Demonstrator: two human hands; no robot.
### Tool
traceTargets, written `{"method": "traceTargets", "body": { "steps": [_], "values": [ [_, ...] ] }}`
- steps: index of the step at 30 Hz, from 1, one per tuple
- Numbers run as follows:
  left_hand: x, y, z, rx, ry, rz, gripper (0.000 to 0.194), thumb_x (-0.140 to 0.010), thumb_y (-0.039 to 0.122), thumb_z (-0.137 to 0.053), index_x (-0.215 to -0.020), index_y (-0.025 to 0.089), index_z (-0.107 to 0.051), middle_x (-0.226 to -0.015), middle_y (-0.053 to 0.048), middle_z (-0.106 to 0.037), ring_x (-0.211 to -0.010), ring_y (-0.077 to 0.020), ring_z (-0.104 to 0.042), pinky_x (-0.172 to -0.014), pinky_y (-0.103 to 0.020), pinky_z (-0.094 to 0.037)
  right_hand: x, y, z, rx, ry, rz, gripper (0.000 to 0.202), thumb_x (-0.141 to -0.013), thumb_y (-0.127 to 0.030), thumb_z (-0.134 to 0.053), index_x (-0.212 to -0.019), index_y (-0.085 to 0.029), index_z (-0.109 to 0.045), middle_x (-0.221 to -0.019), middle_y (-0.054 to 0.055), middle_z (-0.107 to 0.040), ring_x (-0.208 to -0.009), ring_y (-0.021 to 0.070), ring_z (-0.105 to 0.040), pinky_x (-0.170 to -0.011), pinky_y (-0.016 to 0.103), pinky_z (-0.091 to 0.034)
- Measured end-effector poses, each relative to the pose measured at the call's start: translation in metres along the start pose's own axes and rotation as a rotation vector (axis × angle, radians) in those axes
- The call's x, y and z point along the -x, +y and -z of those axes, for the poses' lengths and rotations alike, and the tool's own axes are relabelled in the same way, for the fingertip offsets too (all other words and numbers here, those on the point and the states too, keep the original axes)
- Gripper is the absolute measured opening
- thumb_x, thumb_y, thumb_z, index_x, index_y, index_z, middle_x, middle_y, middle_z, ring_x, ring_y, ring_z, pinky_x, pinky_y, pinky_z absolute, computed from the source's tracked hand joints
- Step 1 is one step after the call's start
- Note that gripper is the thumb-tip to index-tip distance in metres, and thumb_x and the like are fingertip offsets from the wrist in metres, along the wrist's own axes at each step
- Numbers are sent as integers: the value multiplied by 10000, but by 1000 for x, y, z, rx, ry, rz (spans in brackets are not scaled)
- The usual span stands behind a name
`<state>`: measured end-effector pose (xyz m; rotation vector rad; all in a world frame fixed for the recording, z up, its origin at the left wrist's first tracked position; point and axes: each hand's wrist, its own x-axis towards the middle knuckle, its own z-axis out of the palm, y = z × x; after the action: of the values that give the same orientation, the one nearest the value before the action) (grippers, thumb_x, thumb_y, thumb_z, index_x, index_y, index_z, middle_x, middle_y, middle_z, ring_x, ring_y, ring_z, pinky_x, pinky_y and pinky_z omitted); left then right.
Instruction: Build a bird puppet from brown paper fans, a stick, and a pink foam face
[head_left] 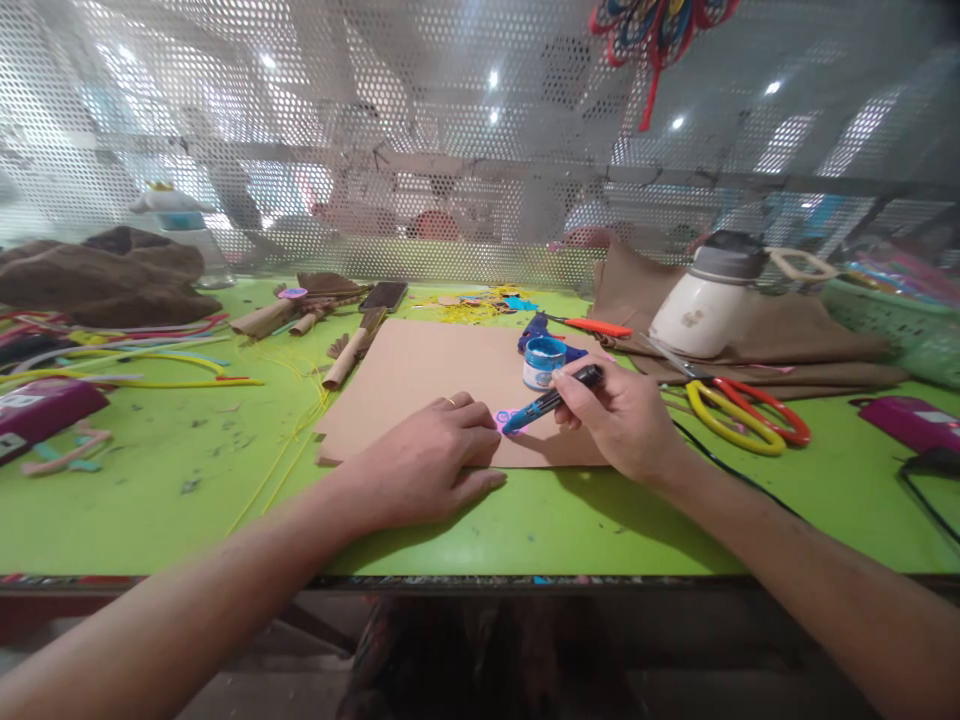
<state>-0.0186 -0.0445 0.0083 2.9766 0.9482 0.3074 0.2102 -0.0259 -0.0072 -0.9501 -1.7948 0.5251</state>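
Note:
My right hand (626,415) grips a dark blue marker-like pen (551,399) with a black end. Its tip points down at a small pink and blue patterned piece (507,416) on a tan board (442,355); whether the tip touches it I cannot tell. My left hand (431,460) lies palm down over the board's front edge, thumb apart. Its fingertips reach the left side of the small piece and hold no visible object. Just behind the pen stands an uncapped jar (544,362) with a blue rim and whitish contents. Dark blue cloth (534,332) lies behind the jar.
Red-and-yellow-handled scissors (739,410), a white bottle (701,300) and brown fabric (817,340) are at the right. Cardboard rolls (349,355), a phone (384,296) and yellow cords (289,440) lie left of the board. A perforated metal screen (465,150) rises behind the green table (195,500).

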Motion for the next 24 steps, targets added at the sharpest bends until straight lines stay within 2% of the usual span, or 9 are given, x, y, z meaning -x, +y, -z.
{"method": "traceTargets", "body": {
  "steps": [18,24],
  "values": [
    [0,-1,-1,3,-8,6,244,-943,340,-491,-944,167,-664,-956,-94,-609,-953,-247,-532,-873,-390,-432,1,-1,1,-17,36,23,239,-929,-369,-538,-791,-183,-600,-570,-27,-607,-517,108,-550,-554,253,-453],
    [0,-1,0,-3,-18,10,258,-950,339,-472,-958,167,-665,-956,-94,-607,-949,-246,-528,-868,-396,-435,1,1,1,27,8,43,239,-931,-370,-541,-811,-177,-618,-593,-23,-613,-537,108,-544,-581,258,-457]
  ]
}}
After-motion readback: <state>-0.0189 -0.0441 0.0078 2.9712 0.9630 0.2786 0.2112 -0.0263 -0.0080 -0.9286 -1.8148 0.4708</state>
